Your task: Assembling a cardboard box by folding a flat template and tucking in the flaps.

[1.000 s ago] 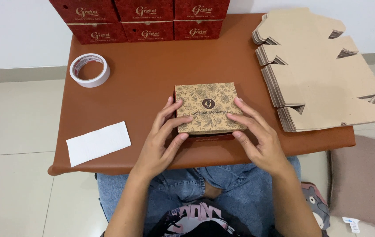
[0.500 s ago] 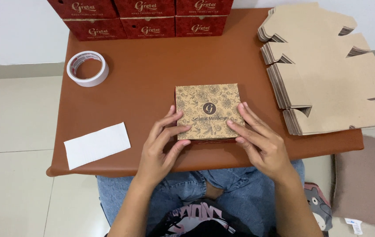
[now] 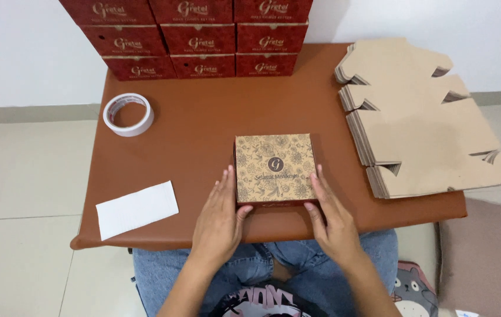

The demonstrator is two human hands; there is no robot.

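Head view: small patterned box (image 3: 274, 169) closed, sat near tabletop (image 3: 191, 117) front edge; left hand (image 3: 220, 220) and right hand (image 3: 331, 218) flanked it, fingers extended, touching sides. Flat cardboard blanks (image 3: 420, 123) unfolded yet.

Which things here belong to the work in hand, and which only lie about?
In hand:
square brown patterned cardboard box
left hand
right hand

Lying about:
white tape roll
white paper slip
stacked flat cardboard blanks
red boxes
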